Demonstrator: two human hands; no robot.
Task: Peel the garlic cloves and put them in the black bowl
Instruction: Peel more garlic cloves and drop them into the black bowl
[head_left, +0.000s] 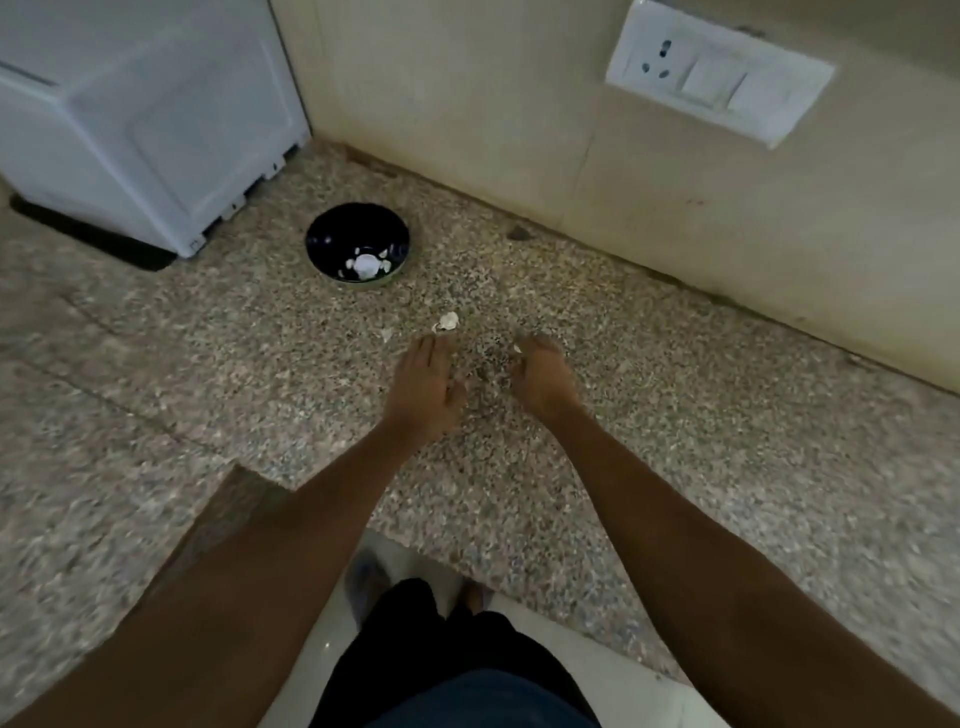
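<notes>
Landmark: black bowl (357, 243) on speckled surface (675, 415), white pieces inside.
Garlic piece (447, 321): loose on surface, between bowl and hands.
Left hand (425, 387): fingers straight, grip spread, holds nothing.
Right hand (540, 374): pale scrap at fingertips; pinching or only touching, cannot tell.
Risk: pale skins vanish against speckle; sweep could carry skin into bowl.
Unclear: motion blur; bowl contents, cloves or skins, cannot tell.

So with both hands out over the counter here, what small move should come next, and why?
Probably the left hand should reach forward and pick up the white garlic piece just beyond its fingertips. The hand looks open and empty, and the black bowl already holds white pieces. Whether it is clove or skin is unclear.
</notes>
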